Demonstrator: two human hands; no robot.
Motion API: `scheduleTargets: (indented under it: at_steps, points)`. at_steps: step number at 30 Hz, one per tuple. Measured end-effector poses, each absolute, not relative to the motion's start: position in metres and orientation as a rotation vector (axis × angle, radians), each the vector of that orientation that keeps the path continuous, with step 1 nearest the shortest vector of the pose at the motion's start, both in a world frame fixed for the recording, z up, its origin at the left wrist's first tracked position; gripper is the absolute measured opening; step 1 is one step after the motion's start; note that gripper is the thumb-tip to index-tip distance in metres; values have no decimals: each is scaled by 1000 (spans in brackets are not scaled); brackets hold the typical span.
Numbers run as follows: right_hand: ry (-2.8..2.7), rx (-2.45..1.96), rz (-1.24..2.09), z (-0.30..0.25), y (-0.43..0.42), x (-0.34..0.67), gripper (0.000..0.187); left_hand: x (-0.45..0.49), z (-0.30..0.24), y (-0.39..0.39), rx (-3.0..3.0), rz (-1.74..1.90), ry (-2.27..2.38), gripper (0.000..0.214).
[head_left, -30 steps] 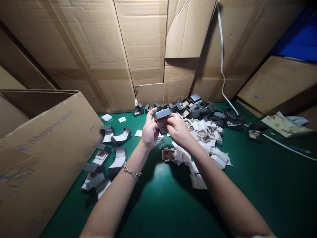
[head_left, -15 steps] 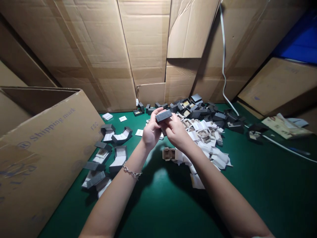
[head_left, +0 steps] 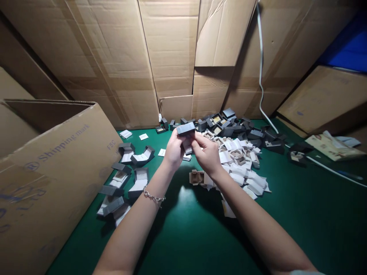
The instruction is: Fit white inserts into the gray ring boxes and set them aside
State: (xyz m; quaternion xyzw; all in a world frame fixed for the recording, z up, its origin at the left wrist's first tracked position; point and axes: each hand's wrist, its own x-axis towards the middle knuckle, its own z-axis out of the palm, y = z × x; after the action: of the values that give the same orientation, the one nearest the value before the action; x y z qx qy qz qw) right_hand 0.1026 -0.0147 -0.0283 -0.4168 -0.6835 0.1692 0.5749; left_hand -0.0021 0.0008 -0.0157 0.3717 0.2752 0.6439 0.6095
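Note:
Both my hands are raised together above the green table [head_left: 301,214]. My left hand [head_left: 172,151], with a bracelet at the wrist, grips a small dark grey hinged box [head_left: 186,130] whose lid stands open on top. My right hand [head_left: 208,154] pinches the pale lower part of the same box from the right. Behind my hands lies a heap of white and tan card inserts [head_left: 239,162]. Further back is a pile of dark grey boxes [head_left: 229,126].
A big cardboard carton [head_left: 54,168] printed "Shipping mark" stands open at the left. Several open grey boxes [head_left: 126,179] lie beside it. Cardboard sheets [head_left: 169,57] wall the back. A white cable [head_left: 261,76] runs down at the right, near a flat carton [head_left: 323,95].
My hands have shifted slightly, and the open box lid has tipped from slanted to nearly level. The view has moved a little to the left.

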Motion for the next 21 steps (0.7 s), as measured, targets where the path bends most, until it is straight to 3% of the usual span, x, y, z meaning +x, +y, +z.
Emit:
scheduleTargets:
  at_steps: [4,11,21]
  points:
    - [-1321,-858,584,-32,-13,99,22,-9,-11,-1,862,1483,624,24]
    - [-1160,-813,1213,-26,-6,100,38,-13,-15,1,1080,1491,585,32]
    - [-951,-849,1297,-30,-4,95,40,-22,-17,9,1280,1270,855,51]
